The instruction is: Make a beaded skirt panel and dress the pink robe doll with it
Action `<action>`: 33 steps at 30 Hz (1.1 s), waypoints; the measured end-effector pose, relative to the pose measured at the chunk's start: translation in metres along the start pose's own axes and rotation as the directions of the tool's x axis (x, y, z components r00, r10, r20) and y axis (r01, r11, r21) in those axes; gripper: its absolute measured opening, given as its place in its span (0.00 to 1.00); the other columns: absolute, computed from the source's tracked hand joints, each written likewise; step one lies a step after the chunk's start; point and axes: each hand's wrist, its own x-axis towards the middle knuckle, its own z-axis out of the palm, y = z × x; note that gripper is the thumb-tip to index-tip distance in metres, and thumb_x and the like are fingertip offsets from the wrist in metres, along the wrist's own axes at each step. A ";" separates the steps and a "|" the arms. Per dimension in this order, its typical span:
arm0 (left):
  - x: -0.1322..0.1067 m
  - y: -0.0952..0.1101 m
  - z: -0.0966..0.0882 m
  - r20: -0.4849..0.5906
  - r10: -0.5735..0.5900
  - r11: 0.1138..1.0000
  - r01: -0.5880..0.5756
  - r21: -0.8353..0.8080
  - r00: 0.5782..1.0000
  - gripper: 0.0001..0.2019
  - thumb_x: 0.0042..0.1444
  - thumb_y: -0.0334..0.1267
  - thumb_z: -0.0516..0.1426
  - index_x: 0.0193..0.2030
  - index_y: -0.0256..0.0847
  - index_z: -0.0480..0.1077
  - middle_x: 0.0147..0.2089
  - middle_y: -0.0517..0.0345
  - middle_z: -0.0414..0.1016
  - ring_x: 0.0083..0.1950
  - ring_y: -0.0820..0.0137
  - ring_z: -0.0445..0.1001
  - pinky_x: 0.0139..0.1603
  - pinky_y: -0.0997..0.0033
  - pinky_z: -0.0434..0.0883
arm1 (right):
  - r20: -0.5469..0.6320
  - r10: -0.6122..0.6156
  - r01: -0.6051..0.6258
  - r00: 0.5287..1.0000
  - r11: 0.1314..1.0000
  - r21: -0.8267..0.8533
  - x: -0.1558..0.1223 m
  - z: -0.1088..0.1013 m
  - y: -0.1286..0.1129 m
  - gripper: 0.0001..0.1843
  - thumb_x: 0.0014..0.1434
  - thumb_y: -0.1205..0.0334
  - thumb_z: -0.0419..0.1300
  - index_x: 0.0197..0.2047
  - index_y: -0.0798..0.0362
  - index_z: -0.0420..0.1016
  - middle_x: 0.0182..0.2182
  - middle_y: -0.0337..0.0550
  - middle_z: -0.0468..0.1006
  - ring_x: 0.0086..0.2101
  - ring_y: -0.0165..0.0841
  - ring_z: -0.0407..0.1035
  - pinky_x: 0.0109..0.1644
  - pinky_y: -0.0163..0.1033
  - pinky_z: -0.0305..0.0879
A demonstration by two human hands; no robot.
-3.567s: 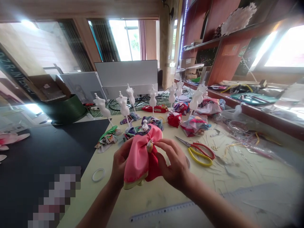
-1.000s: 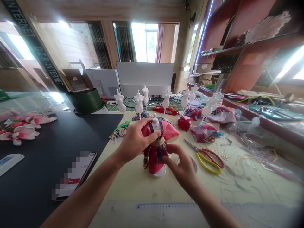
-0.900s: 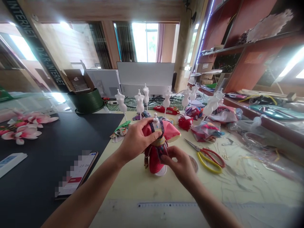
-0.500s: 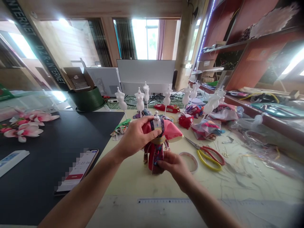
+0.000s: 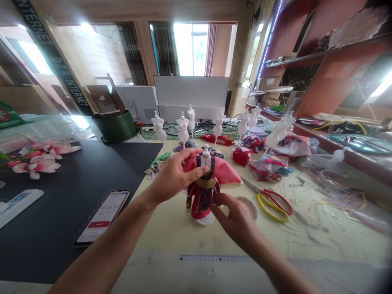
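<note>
On the far left of the scene, pink artificial magnolias (image 5: 39, 163) lie on a black tabletop (image 5: 61, 253), with a phone (image 5: 102, 216) showing a timer near its right edge; then comes the pale yellow work table (image 5: 165, 241), and on it, near the middle, stands the costumed doll (image 5: 204, 192) on a small round white base (image 5: 205, 220), in a pink-and-red gown with a gold sash.

The risk, as we judge it, lies in that narrow base; the doll is tall and its wide pink sleeve sticks out to the right, so uneven pressure from either hand could tip it. A hard pull on the cloth could also shift the sash or crease the skirt.

Our left hand (image 5: 174, 175) is half-open, its fingers (image 5: 190, 171) laid across the sleeve and upper bodice from the left, steadying the doll without a tight clasp. Our right hand (image 5: 235, 216) is curled in against the skirt from the near right; its fingers (image 5: 221, 200) touch the cloth, though we cannot tell whether they pinch it.

Just right of that lies a clear ring (image 5: 247, 206); beyond it are scissors (image 5: 271, 206) with yellow and red handles — their blades point toward the doll, close enough, we judge, to snag a trailing hem.
</note>
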 end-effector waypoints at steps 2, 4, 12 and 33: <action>-0.003 -0.001 -0.001 0.015 -0.007 1.000 0.007 -0.030 1.000 0.24 0.52 0.48 0.61 0.54 0.43 0.68 0.47 0.57 0.76 0.45 0.67 0.75 0.45 0.72 0.72 | 0.000 0.016 -0.016 1.000 0.999 0.042 0.002 0.005 0.002 0.06 0.56 0.60 0.58 0.36 0.50 0.74 0.32 0.41 0.80 0.32 0.35 0.74 0.32 0.37 0.66; -0.006 -0.002 -0.003 0.029 -0.015 0.998 0.017 -0.065 0.999 0.24 0.51 0.47 0.62 0.54 0.43 0.68 0.48 0.57 0.76 0.46 0.67 0.75 0.46 0.72 0.72 | -0.022 0.011 -0.010 1.000 0.997 0.072 0.003 0.008 0.004 0.05 0.57 0.61 0.58 0.35 0.50 0.74 0.31 0.40 0.81 0.31 0.34 0.74 0.33 0.36 0.66; -0.014 -0.007 -0.006 0.054 -0.007 0.996 0.012 -0.089 0.998 0.23 0.50 0.44 0.63 0.54 0.45 0.69 0.51 0.58 0.75 0.50 0.66 0.73 0.48 0.72 0.71 | -0.215 -0.260 0.274 0.941 0.961 0.039 -0.014 -0.005 -0.006 0.06 0.57 0.69 0.57 0.29 0.52 0.71 0.22 0.37 0.73 0.23 0.28 0.66 0.27 0.33 0.61; -0.022 0.003 -0.001 0.012 0.022 1.000 -0.022 -0.020 1.000 0.21 0.53 0.49 0.60 0.51 0.44 0.69 0.48 0.56 0.76 0.49 0.65 0.74 0.48 0.68 0.71 | -0.328 -0.334 0.367 0.884 0.929 0.042 0.059 -0.044 -0.055 0.06 0.57 0.60 0.60 0.39 0.50 0.74 0.37 0.43 0.76 0.40 0.35 0.70 0.45 0.44 0.67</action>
